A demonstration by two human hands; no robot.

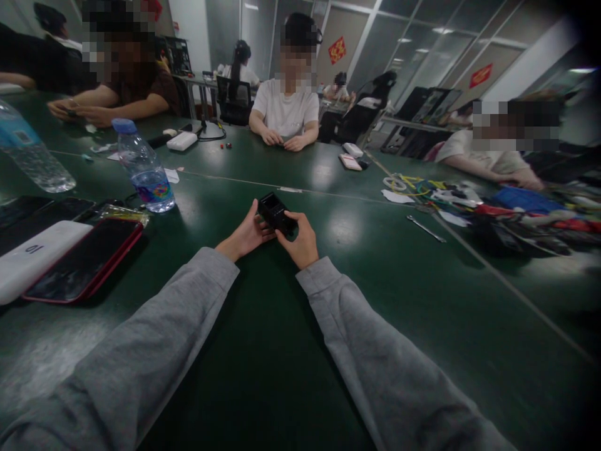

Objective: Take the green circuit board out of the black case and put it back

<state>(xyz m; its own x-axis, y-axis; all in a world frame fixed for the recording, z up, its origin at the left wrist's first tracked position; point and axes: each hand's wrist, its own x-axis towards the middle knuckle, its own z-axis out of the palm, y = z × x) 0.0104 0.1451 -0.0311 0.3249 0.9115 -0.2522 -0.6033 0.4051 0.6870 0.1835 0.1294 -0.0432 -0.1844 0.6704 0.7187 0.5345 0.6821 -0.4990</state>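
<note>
A small black handheld device with a little screen (271, 203) is held between my two hands above the green table (263, 326). My left hand (250, 232) is closed around its left side and underside, the thumb up along its edge. On the near right end, my right hand (300, 239) grips it with thumb and bent fingers. The lower part of the device is partly covered by the right fingers, so its exact kind cannot be made out.
To the left stand a water bottle (149, 178) and a larger bottle (35, 150), near a red-edged phone (84, 260) and a white power bank (42, 257). On the right lie a wrench (426, 229) and tangled cables (422, 186). Several people sit around.
</note>
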